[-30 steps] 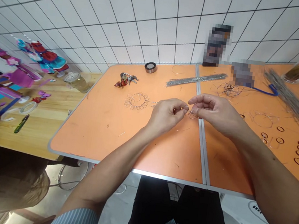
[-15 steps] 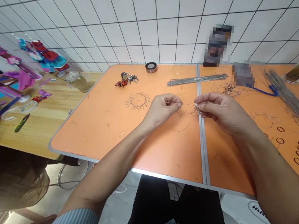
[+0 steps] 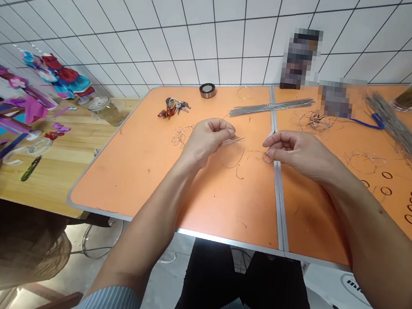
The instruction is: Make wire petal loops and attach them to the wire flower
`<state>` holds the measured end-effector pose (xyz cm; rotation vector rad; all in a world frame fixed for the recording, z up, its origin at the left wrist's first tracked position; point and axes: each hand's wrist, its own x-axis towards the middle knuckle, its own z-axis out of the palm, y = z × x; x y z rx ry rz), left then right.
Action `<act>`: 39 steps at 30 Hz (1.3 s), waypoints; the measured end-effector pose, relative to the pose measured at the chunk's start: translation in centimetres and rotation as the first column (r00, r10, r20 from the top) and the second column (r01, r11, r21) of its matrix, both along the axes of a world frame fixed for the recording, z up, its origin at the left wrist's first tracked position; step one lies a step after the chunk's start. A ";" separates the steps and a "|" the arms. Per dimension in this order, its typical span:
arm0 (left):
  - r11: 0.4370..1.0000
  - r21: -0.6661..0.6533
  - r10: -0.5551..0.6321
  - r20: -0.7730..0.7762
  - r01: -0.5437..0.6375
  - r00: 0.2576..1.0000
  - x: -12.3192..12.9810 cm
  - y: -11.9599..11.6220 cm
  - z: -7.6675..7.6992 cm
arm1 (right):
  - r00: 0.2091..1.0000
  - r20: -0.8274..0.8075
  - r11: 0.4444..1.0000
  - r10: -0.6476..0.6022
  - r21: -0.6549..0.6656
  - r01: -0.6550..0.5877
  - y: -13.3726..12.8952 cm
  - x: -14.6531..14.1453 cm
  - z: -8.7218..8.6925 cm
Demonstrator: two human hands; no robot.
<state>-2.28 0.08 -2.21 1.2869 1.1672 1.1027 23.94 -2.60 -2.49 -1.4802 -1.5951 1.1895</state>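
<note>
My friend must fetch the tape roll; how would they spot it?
Find the orange table against the white tiled wall. Along its wall-side edge, between the keys and the bundle of thin rods, sits the tape roll: a squat, dark-rimmed ring, chunky and round where its neighbours are jagged or slender.

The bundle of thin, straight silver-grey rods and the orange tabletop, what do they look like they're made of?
The bundle of rods looks like bare metal wire, going by its grey shine. The orange tabletop could be smooth laminate or painted board, from its even colour and soft sheen.
</note>
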 end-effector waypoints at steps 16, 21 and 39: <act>0.986 -0.075 -0.160 -0.657 0.147 0.737 -0.1 0.7 -2.6 | 0.992 0.118 0.999 0.047 0.001 -0.048 0.5 0.7 -0.2; 0.982 -0.093 -0.185 -0.621 0.163 0.762 -0.5 1.0 -2.5 | 0.986 0.161 0.999 0.047 -0.019 -0.044 0.7 0.6 -0.4; 0.879 -0.390 -0.212 0.194 0.273 0.958 2.0 0.0 -1.5 | 0.954 0.296 0.881 -0.056 0.464 -0.092 -1.6 -3.6 -2.0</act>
